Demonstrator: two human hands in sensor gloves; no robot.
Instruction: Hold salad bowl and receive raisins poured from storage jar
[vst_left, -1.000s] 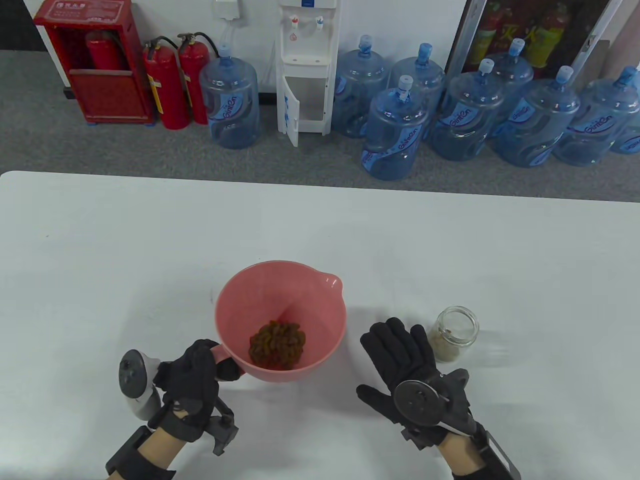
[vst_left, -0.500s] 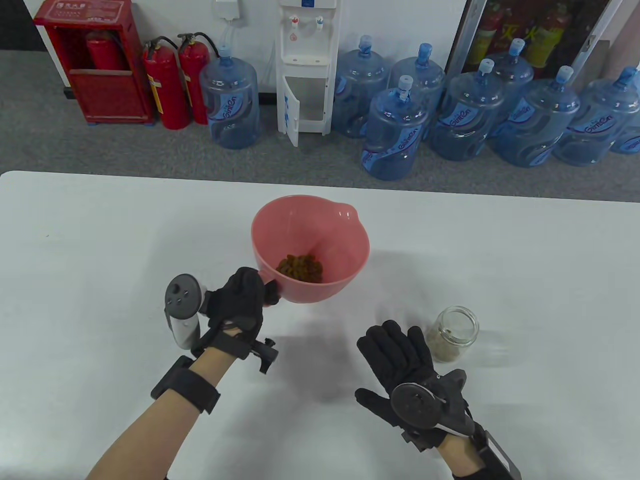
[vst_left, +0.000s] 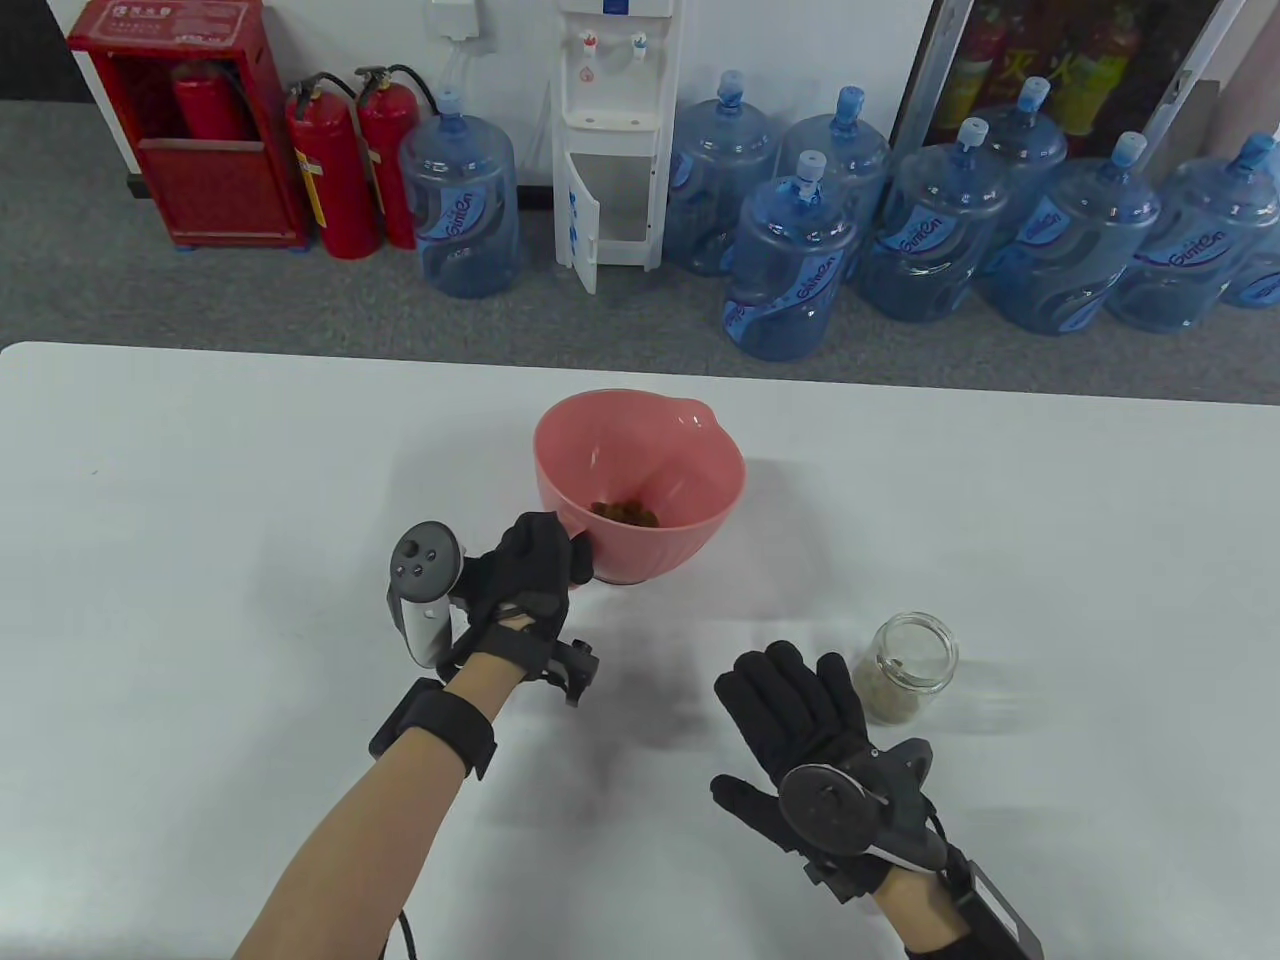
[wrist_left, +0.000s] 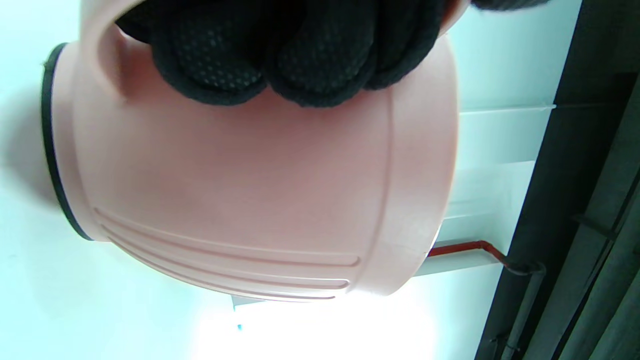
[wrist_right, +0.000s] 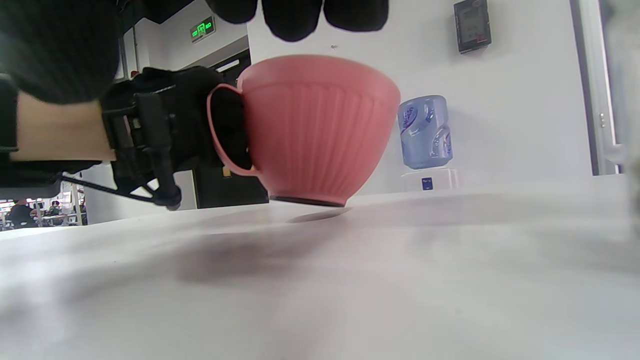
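Note:
The pink salad bowl (vst_left: 640, 480) with a spout and loop handle holds a small heap of raisins (vst_left: 625, 513). My left hand (vst_left: 530, 580) grips its handle at the near left side. In the right wrist view the bowl (wrist_right: 320, 130) sits just above the white table (vst_left: 200, 560) or barely touches it. In the left wrist view my fingers (wrist_left: 280, 60) curl through the handle against the bowl wall (wrist_left: 260, 190). The glass storage jar (vst_left: 910, 665) stands upright and open at the right. My right hand (vst_left: 800, 720) lies flat and open beside it, holding nothing.
Beyond the table's far edge stand several blue water bottles (vst_left: 790, 270), a white water dispenser (vst_left: 612, 130) and red fire extinguishers (vst_left: 335, 170) on the grey floor.
My left hand carried the bowl away from me, from the near centre to the middle of the table, and lowered it. The right hand and the jar stayed in place.

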